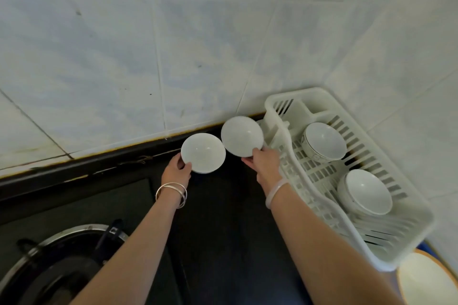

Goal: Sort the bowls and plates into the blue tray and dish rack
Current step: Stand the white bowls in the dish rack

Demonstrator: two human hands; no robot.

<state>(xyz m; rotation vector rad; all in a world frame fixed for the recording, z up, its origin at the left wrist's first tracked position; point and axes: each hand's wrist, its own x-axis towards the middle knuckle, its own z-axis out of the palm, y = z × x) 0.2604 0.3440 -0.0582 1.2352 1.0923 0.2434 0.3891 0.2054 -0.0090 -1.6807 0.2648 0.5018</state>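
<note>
My left hand (177, 168) grips a small white bowl (203, 153) by its near rim, held over the dark counter by the wall. My right hand (264, 162) grips a second white bowl (241, 136), tilted toward me, just left of the white dish rack (277, 104). Inside the rack lie two white bowls, one at the far end (323, 141) and one nearer (366, 192), both tipped on their sides. A sliver of the blue tray (425, 246) shows at the lower right, with a plate (426, 280) on it.
A gas burner (62, 265) sits at the lower left on the black stove top. The tiled wall (173, 57) rises right behind the counter and wraps around the rack's far side.
</note>
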